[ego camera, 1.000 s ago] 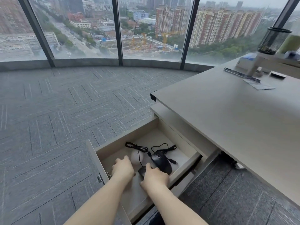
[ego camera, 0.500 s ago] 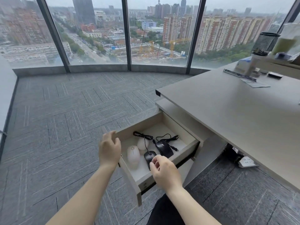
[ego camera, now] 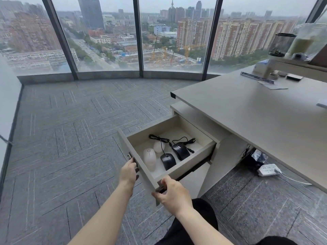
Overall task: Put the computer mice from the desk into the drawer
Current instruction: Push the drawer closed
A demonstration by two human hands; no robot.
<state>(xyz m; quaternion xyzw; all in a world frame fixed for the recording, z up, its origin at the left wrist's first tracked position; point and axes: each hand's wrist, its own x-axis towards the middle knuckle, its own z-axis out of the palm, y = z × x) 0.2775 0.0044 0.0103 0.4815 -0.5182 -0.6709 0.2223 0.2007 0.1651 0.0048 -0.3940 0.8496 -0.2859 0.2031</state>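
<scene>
The beige drawer (ego camera: 192, 164) stands pulled out from under the desk (ego camera: 261, 117). Inside lie two white mice, a larger one (ego camera: 149, 157) and a smaller one (ego camera: 158, 146) behind it. Beside them rest two black corded mice, one near the front (ego camera: 168, 160) and one further back (ego camera: 180, 151), with their cables coiled at the rear. My left hand (ego camera: 128, 172) presses on the outer face of the drawer front. My right hand (ego camera: 171, 191) grips the drawer front's near corner.
A white power strip (ego camera: 268, 169) and a dark box (ego camera: 254, 159) lie on the carpet under the desk. At the desk's far end stand a mesh pen cup (ego camera: 281, 44), a shelf riser (ego camera: 297, 67) and papers (ego camera: 272, 84). Floor-to-ceiling windows close off the far side.
Both hands came out of the drawer, leaving the mice inside, and moved onto the drawer front. My view pulled back and up.
</scene>
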